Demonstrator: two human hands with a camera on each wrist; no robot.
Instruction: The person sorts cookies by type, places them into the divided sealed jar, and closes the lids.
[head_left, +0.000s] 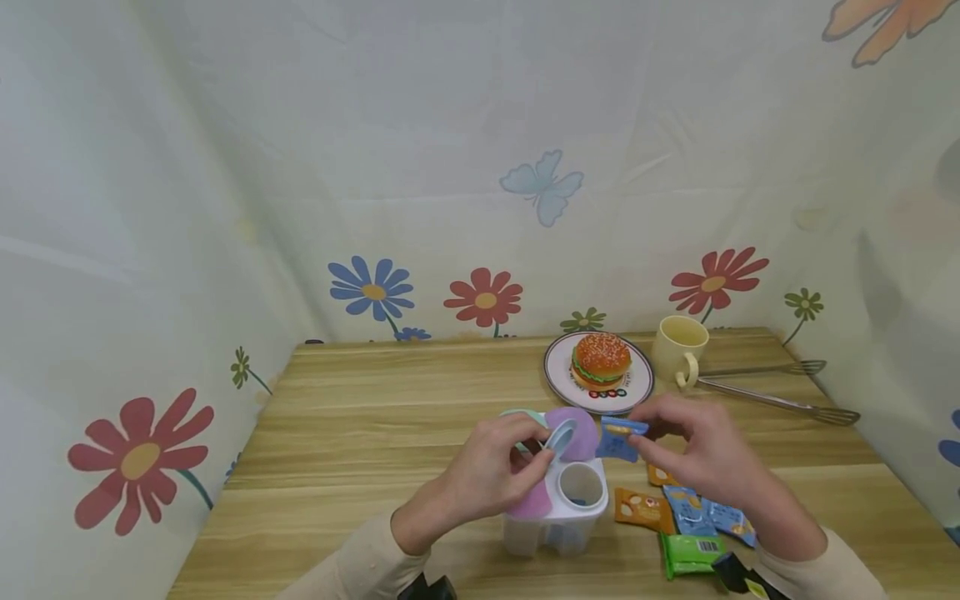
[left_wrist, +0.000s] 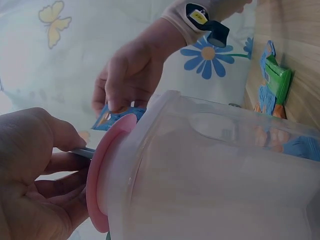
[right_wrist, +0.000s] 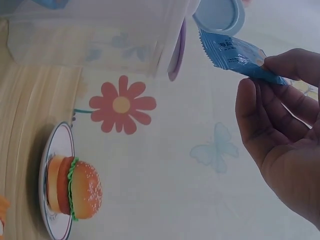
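A clear plastic storage box (head_left: pixel 517 533) with several round lids stands at the table's front. My left hand (head_left: pixel 483 471) pinches a small light-blue lid (head_left: pixel 562 437) by its edge, tilted above the box. Below that lid, one round opening (head_left: pixel 582 485) is uncovered; a pink lid (head_left: pixel 534 502) and a purple lid (head_left: pixel 581 429) sit on the others. My right hand (head_left: pixel 705 446) pinches a blue snack packet (right_wrist: pixel 235 57) between thumb and fingers, just right of the purple lid. In the left wrist view, blue packets (left_wrist: pixel 302 147) show through the box wall.
Orange packets (head_left: pixel 643 510), blue packets (head_left: pixel 688 510) and a green packet (head_left: pixel 690 554) lie right of the box. Behind stand a plate (head_left: pixel 557 371) with a toy hamburger (head_left: pixel 602 360) and a yellow mug (head_left: pixel 681 342). Two metal whisks (head_left: pixel 780 396) lie at the right.
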